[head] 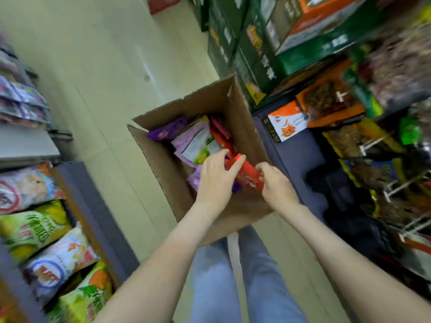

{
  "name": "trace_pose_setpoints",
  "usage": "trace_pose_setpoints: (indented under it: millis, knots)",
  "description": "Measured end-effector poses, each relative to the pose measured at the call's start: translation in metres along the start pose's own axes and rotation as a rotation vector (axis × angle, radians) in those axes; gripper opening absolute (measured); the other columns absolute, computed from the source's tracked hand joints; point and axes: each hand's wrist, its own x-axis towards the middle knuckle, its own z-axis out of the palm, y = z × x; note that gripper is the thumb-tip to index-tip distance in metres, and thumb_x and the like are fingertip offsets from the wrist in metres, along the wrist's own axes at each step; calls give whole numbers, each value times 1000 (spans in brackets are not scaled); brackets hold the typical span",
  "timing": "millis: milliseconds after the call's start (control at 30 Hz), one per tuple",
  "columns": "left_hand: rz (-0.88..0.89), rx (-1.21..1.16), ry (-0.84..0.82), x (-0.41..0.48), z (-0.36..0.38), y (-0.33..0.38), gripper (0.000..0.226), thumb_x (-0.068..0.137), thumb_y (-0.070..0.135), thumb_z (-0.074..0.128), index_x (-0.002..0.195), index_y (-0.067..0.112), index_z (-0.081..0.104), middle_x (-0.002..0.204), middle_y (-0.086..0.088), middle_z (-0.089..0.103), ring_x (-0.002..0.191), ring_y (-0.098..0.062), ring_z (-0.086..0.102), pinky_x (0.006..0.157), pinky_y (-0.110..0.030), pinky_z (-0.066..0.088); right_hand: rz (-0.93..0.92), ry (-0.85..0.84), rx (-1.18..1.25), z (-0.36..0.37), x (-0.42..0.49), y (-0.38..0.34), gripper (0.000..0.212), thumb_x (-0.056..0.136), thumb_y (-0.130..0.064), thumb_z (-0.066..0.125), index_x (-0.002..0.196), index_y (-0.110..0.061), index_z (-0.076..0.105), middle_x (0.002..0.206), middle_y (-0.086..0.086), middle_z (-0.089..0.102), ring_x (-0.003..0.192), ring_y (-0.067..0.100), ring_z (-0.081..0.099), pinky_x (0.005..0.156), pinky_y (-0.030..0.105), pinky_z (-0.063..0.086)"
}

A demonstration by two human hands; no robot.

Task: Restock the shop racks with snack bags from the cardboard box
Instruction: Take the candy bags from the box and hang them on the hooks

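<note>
Both bare forearms reach forward from the lower edge of the view, above legs in blue jeans point(233, 276), and meet over the near right corner of the cardboard box point(163, 169), which stands open on the pale floor point(105, 89).

The left hand point(215, 180) is turned back-up just inside the box's near wall. One digit lies straight across the red snack bag point(247, 174), and the others bend down behind the bag's edge. Whether they close on the bag cannot be told.

The right hand point(277, 187) sits at the box's right wall with the wrist bent inward. Its fingers point(262, 167) are curled round the near end of the red snack bag and grip it. The bag lies slantwise in the box between the two hands, its far end pointing to the back of the box.

Purple snack bags point(184, 141) fill the box to the left of the red one, with another red pack at the back.

Left of the box, a rack point(98, 217) holds green, white and blue snack bags point(35, 231). Right of it, a rack of hanging packs point(373, 148) is blurred. Beyond the box's far right corner stand stacked green cartons point(256, 54).
</note>
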Motion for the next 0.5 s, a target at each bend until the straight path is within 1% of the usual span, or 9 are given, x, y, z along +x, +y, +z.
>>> trace_pose_setpoints:
  millis: [67, 100, 167, 233, 267, 300, 333, 400, 500]
  knots:
    - [139, 83, 35, 3, -49, 31, 49, 69, 10, 71, 117, 19, 65, 126, -23, 54, 119, -38, 50, 100, -52, 34, -38, 64, 18, -49, -43, -12, 41, 83, 7, 48, 118, -12, 59, 105, 13, 59, 100, 29, 57, 73, 23, 32]
    - [195, 112, 28, 5, -72, 46, 44, 65, 14, 74, 108, 19, 66, 124, -19, 55, 121, -34, 49, 102, -51, 28, -51, 110, 29, -71, -63, -18, 39, 83, 7, 50, 116, -11, 62, 103, 12, 60, 98, 28, 57, 71, 21, 29]
    - [313, 175, -33, 8, -116, 77, 32, 64, 18, 73, 95, 19, 64, 108, -9, 64, 114, -29, 55, 99, -46, 23, -89, 210, 58, -115, -100, -27, 32, 83, 5, 54, 109, -11, 66, 100, 10, 63, 96, 26, 56, 73, 25, 33]
    - [376, 142, -171, 6, -154, 111, 22, 77, 14, 65, 97, 17, 57, 89, -6, 66, 97, -30, 62, 88, -41, 31, -123, 288, 93, -153, -136, -30, 24, 86, 3, 55, 101, -10, 68, 96, 8, 64, 94, 26, 54, 77, 34, 41]
    - [381, 73, -209, 4, -170, 131, 17, 84, 16, 61, 100, 14, 54, 86, -9, 66, 91, -33, 62, 79, -39, 34, -137, 320, 119, -172, -154, -28, 21, 87, 2, 55, 98, -10, 68, 95, 8, 64, 93, 27, 54, 79, 38, 43]
    - [360, -9, -241, 0, -186, 152, 17, 88, 20, 59, 102, 13, 53, 89, -12, 66, 90, -35, 61, 73, -39, 36, -154, 357, 145, -189, -171, -25, 18, 88, 0, 55, 95, -9, 69, 93, 9, 65, 92, 28, 54, 80, 40, 44]
    - [345, -74, -249, -5, -198, 174, 20, 89, 24, 59, 105, 13, 54, 93, -14, 66, 91, -36, 60, 70, -38, 38, -173, 397, 161, -204, -188, -19, 15, 89, -2, 56, 94, -8, 69, 92, 11, 65, 91, 29, 54, 81, 42, 43]
    - [386, -142, -241, -13, -215, 220, 22, 89, 26, 61, 105, 13, 54, 97, -16, 66, 92, -35, 60, 72, -38, 43, -176, 481, 171, -231, -224, -2, 12, 90, -6, 57, 94, -7, 69, 94, 9, 65, 93, 27, 52, 83, 37, 40]
    - [545, -150, -226, -27, -231, 294, 19, 89, 28, 62, 102, 17, 53, 88, -9, 67, 85, -31, 61, 71, -36, 44, -100, 631, 236, -266, -281, 31, 11, 92, -11, 56, 95, -9, 66, 97, 2, 62, 94, 14, 47, 78, 25, 31]
